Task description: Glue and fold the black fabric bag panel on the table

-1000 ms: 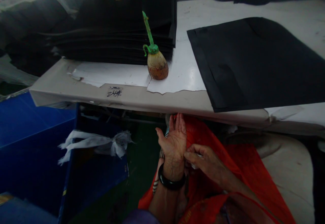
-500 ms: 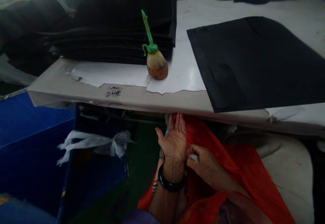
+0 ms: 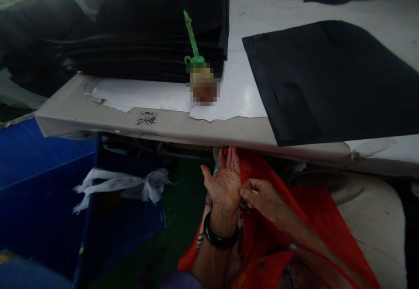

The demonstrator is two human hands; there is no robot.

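Note:
My left hand [image 3: 224, 185] is turned palm up below the table's front edge, fingers stretched out and holding nothing. A black bangle [image 3: 221, 238] circles that wrist. Against the heel of the left palm, on its right side, my right hand [image 3: 263, 198] is closed in a pinch. A small whitish bit shows by its fingers, too little to name. Both hands are over a red apron [image 3: 262, 169]. Above them on the table stands a small squeeze bottle with a green spout [image 3: 192, 38]; its body is blurred out.
A flat black sheet [image 3: 330, 84] lies on the white-covered table [image 3: 244, 101], overhanging its front edge. Stacked black sheets [image 3: 147, 62] are at the back left. Blue bins [image 3: 42, 166] stand at lower left, with a knotted white strip [image 3: 144, 186] tied to one.
My right hand has shifted slightly up, its pinched fingertips now at the heel of my left palm instead of the wrist. My left hand stays open in place.

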